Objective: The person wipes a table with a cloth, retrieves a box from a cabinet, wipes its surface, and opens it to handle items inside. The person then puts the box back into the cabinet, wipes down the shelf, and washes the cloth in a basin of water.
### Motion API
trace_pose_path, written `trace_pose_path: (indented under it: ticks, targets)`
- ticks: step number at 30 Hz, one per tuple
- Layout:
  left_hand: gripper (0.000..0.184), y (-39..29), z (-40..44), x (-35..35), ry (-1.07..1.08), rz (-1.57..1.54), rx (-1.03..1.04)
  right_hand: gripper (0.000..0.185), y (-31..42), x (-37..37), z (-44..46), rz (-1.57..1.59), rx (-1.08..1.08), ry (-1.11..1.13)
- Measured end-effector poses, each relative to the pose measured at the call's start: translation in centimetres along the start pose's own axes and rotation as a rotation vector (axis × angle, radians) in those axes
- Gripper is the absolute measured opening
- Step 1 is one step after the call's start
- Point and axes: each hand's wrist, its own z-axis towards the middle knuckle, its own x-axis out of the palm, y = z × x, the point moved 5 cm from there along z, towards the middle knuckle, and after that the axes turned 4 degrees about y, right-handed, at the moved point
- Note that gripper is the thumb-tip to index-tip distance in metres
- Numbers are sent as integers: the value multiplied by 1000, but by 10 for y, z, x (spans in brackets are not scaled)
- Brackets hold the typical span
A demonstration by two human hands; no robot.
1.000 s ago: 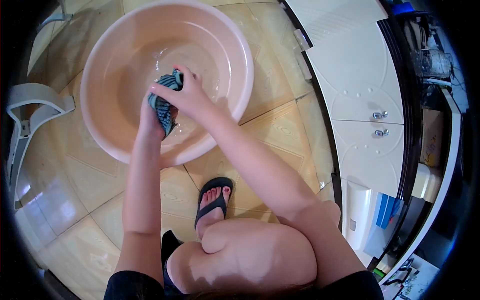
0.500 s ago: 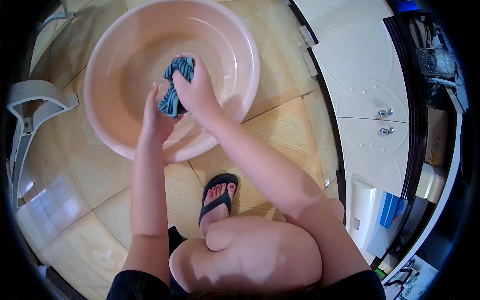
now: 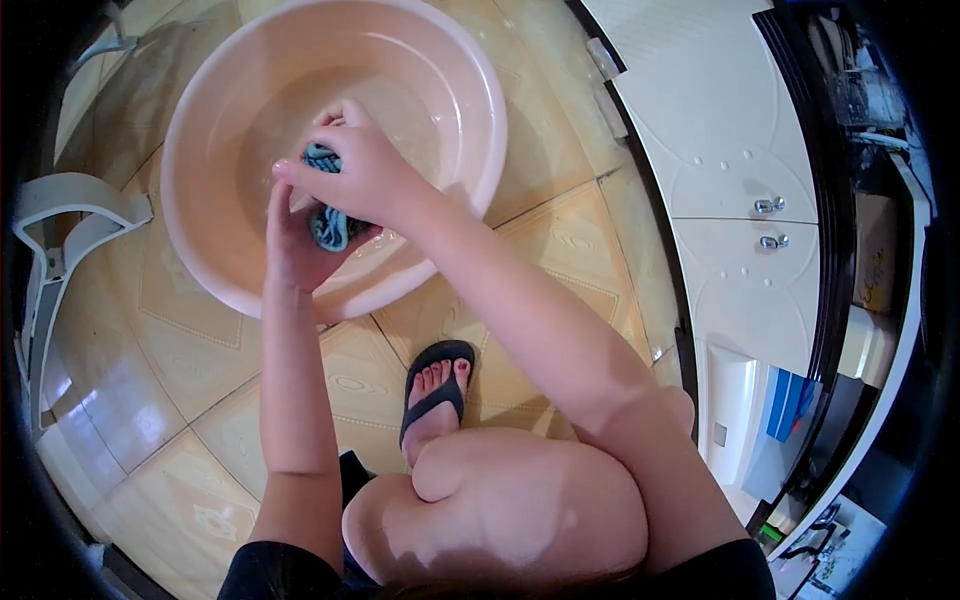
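Note:
A crumpled blue-and-black striped cloth (image 3: 328, 229) is bunched between my two hands, over the large pale pink basin (image 3: 470, 170). My right hand (image 3: 368, 172) is closed round the upper part of the cloth, its thumb stretched across toward the left fingertips. Cupped under and beside the lower part, my left hand (image 3: 300, 255) holds the cloth against its palm. Much of the cloth is hidden by the fingers. Shallow water seems to lie in the bottom of the basin.
A white chair-like frame (image 3: 85, 205) stands at the left on the tiled floor (image 3: 560, 250). White cabinet doors (image 3: 745, 170) run along the right, with shelves of items beyond. My foot in a black flip-flop (image 3: 440, 390) is below the basin.
My right hand has moved left and turned over the cloth, covering more of it. My left hand has come in closer round the lower part. The view has shifted slightly.

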Motion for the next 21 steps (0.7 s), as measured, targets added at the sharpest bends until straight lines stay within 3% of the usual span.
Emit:
trace_pose_path:
  ticks: [2,4,8,12,16,17,18,21]
  targets:
    - [66,-6,-3,-3,108,-12,-4,36,1,5,0,-17,-75,-55]
    - [64,-11,-5,-1,193,-17,7,31,-2,5,5,33,144,106]
    - [39,-9,-7,5,-59,619,87,25,5,6,6,91,361,315]
    - [37,-7,3,-12,-298,1068,-9,23,4,22,5,321,272,298]
    - [39,3,-5,-5,-569,1060,262,17,7,31,-2,394,375,353]
    - [44,7,-5,-11,-578,1099,75,19,3,31,-4,406,443,361]
    - [43,6,-2,-21,-581,1147,118,21,2,32,-7,420,510,370]
    - [41,11,9,-43,-575,1259,241,31,0,34,-9,288,440,240]
